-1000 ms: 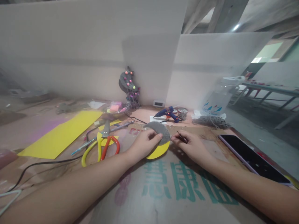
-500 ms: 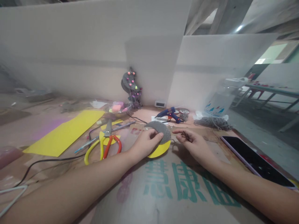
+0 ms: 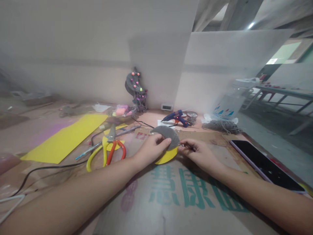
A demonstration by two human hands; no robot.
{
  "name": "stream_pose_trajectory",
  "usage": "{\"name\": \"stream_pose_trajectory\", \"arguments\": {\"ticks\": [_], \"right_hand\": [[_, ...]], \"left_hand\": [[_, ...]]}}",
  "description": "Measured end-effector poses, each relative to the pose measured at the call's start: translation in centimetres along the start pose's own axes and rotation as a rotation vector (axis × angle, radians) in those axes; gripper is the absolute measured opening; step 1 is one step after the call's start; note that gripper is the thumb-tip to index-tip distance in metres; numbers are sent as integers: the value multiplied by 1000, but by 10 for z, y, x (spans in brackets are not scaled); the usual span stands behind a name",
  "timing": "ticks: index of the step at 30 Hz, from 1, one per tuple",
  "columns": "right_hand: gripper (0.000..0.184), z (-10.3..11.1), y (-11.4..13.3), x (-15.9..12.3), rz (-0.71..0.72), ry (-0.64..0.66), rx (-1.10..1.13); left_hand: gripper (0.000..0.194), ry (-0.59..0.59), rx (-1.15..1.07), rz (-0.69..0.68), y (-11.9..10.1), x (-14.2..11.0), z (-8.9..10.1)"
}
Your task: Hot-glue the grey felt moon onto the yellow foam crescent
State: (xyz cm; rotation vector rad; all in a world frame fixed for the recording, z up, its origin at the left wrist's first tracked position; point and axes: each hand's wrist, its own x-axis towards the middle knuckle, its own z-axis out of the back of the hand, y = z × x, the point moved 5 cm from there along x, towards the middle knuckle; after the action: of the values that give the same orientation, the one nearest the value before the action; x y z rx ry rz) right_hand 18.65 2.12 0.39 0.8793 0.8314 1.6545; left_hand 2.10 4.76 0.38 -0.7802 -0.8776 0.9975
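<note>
Pinkish worktop [image 3: 150, 116]: left hand [image 3: 154, 147] pinches flat grey-and-yellow disc [image 3: 174, 138], right hand [image 3: 197, 152] thin dark strand [image 3: 192, 148]; slack could tangle it.

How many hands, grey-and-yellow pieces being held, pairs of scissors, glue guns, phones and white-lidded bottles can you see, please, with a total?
Hands: 2, the left hand and the right hand
Grey-and-yellow piece: 1
Scissors: 1
Glue gun: 1
Phone: 1
White-lidded bottle: 1
Total: 7
</note>
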Motion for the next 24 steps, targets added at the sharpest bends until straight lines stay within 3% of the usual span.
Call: {"name": "stream_pose_trajectory", "arguments": {"ticks": [4, 11, 18, 24], "right_hand": [[28, 0, 0, 0, 24, 7, -30], [30, 0, 1, -2, 35, 33, -20], [24, 1, 2, -1, 107, 9, -86], [37, 7, 7, -2, 112, -27, -48]], "left_hand": [[42, 50, 57, 1, -1, -1, -4], [42, 17, 57, 11, 6, -1, -5], [44, 56, 80, 27, 4, -3, -5], [40, 61, -38, 16, 6, -1, -6]]}}
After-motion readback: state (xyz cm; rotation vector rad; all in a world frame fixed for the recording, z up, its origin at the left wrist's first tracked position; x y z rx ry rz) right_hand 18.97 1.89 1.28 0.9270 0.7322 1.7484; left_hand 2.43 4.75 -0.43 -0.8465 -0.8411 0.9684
